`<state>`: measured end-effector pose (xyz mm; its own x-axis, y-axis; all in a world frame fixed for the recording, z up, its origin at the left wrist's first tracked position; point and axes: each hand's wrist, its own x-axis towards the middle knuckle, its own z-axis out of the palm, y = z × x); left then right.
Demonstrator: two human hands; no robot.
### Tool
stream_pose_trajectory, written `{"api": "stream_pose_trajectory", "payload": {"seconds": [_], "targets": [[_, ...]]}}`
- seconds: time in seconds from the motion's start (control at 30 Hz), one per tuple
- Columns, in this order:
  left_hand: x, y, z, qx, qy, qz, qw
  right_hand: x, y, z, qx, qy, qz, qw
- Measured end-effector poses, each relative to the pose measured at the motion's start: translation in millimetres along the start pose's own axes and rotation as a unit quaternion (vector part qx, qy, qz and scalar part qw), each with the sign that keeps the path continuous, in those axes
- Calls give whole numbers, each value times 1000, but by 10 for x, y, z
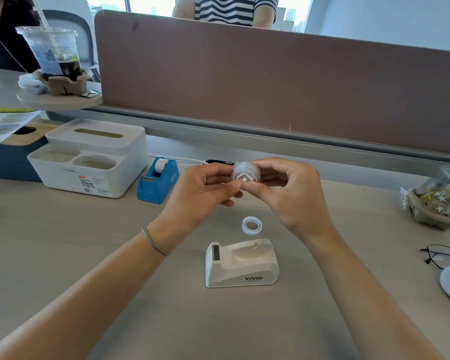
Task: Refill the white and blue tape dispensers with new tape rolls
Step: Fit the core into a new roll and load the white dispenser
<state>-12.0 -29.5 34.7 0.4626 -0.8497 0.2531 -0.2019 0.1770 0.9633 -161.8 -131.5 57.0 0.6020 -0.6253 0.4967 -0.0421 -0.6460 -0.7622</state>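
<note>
A pale wood-grain desk [63, 242] fills the frame, backed by a brown partition [270, 81] with bright windows above it. At centre, the left hand [200, 196] and right hand [291, 193] together pinch a clear tape roll [245, 172] on its core, held above the desk. Below them a loose white ring [252, 225] lies flat, just beyond the white dispenser [240, 263], whose cradle is empty. The blue dispenser [158, 180], carrying a roll, stands left of centre beside a white organiser box [89, 157]. An iced drink [55, 53] sits upper left; glasses [442, 255] lie at the right edge.
</note>
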Motion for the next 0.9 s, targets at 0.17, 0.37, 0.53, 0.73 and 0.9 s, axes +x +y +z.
{"api": "stream_pose_trajectory", "payload": {"seconds": [0.17, 0.37, 0.53, 0.73, 0.9], "targets": [[14, 21, -39, 32, -22, 33, 999, 26, -33, -115, 58, -48, 27, 997], [0, 168, -156, 236, -151, 22, 960, 19, -122, -281, 24, -141, 58, 988], [-116, 278, -159, 444, -275, -81, 849, -170, -96, -264, -54, -236, 90, 966], [-263, 258, -17, 534, -310, -96, 781, -296, -63, -309, -97, -244, 116, 958], [-285, 233, 33, 540, -275, -69, 792, -336, -81, -323, -131, -249, 106, 954]]}}
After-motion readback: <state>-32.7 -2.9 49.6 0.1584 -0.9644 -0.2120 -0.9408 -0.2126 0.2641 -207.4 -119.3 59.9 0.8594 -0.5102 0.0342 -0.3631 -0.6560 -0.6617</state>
